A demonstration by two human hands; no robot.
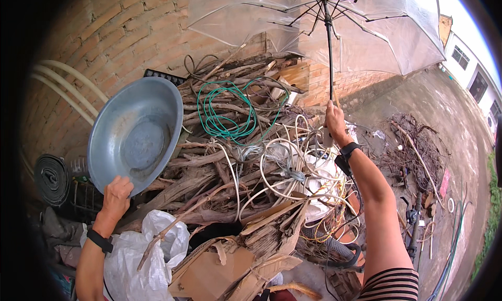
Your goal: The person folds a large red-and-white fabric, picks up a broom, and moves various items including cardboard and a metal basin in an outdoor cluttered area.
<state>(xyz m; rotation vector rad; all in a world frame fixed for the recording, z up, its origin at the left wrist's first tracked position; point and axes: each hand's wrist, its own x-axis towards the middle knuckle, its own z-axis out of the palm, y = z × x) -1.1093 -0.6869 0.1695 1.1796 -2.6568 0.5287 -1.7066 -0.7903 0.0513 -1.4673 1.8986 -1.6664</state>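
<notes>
My left hand [119, 192] grips the near rim of a large grey-blue plastic basin [143, 142], which is tilted so its stained inside faces me. In my right hand [335, 120] is the handle of an open umbrella [376, 38], its canopy clear plastic and its shaft black. The umbrella stands out ahead of me, against the brick wall. Between my two hands spreads a pile of dry branches [196, 175]. A coil of green wire [227, 116] rests on the pile, and loops of white tubing [262, 171] lie nearer my right hand.
White woven sacking [137, 258] and torn cardboard [219, 267] lie at the near side. A rolled dark sheet [52, 179] and pale pipes [70, 87] are at left by the brick wall [129, 30]. Thin twigs [417, 148] are heaped on the concrete at right.
</notes>
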